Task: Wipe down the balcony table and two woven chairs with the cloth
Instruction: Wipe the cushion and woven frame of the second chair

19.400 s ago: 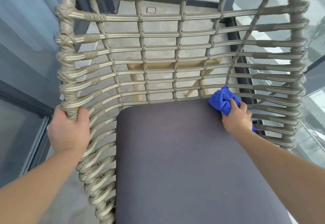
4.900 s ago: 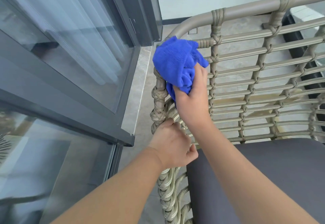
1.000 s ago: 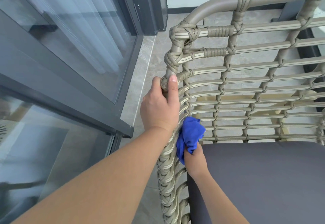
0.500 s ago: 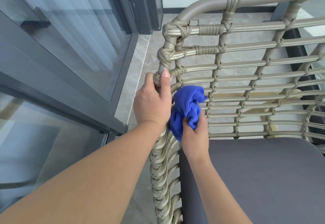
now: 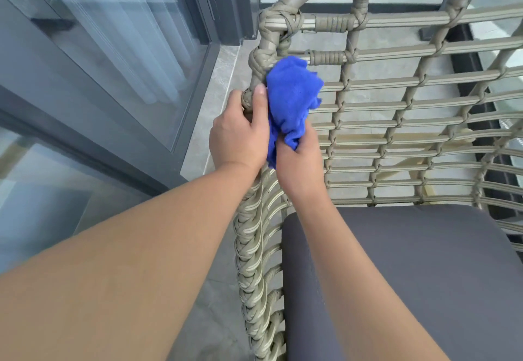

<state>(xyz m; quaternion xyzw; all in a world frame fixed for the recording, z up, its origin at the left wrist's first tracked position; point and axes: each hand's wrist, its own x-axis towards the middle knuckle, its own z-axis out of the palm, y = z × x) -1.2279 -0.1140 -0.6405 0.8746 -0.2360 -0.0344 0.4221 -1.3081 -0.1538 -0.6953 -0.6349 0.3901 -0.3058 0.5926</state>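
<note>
Right hand (image 5: 300, 159): we hold it curled round the lower end of the cloth (image 5: 291, 100), fingers closed on the bunched fabric, back of the hand toward the camera.

Cloth: blue, crumpled, rising above the right hand and pressed against the inner side of the chair (image 5: 396, 123) at its left upright, just below the top corner. A fold of it hangs down between our two hands.

Left hand (image 5: 240, 134): we grip the wrapped left upright of the chair with it, thumb lying up along the near side of the post and touching the edge of the cloth, the other fingers curled round the far side (mostly hidden from us).

Chair: grey-beige woven frame, with a smooth tube along the top, horizontal straps crossed by knotted vertical cords in the back, and thick braided wrapping down the left side toward us. Both forearms reach in from the near left.

Cushion (image 5: 424, 275): dark grey, seated in the chair, to the right of the right forearm, its left edge just beside the braided side.

Door (image 5: 113, 57): glass in a dark grey frame, left of the chair, with pale curtain folds behind the pane.

Floor (image 5: 215, 97): grey stone tile, seen between door and chair and through the gaps in the weave.

Table: we cannot pick it out with certainty (pale wooden bars show faintly behind the chair back).
</note>
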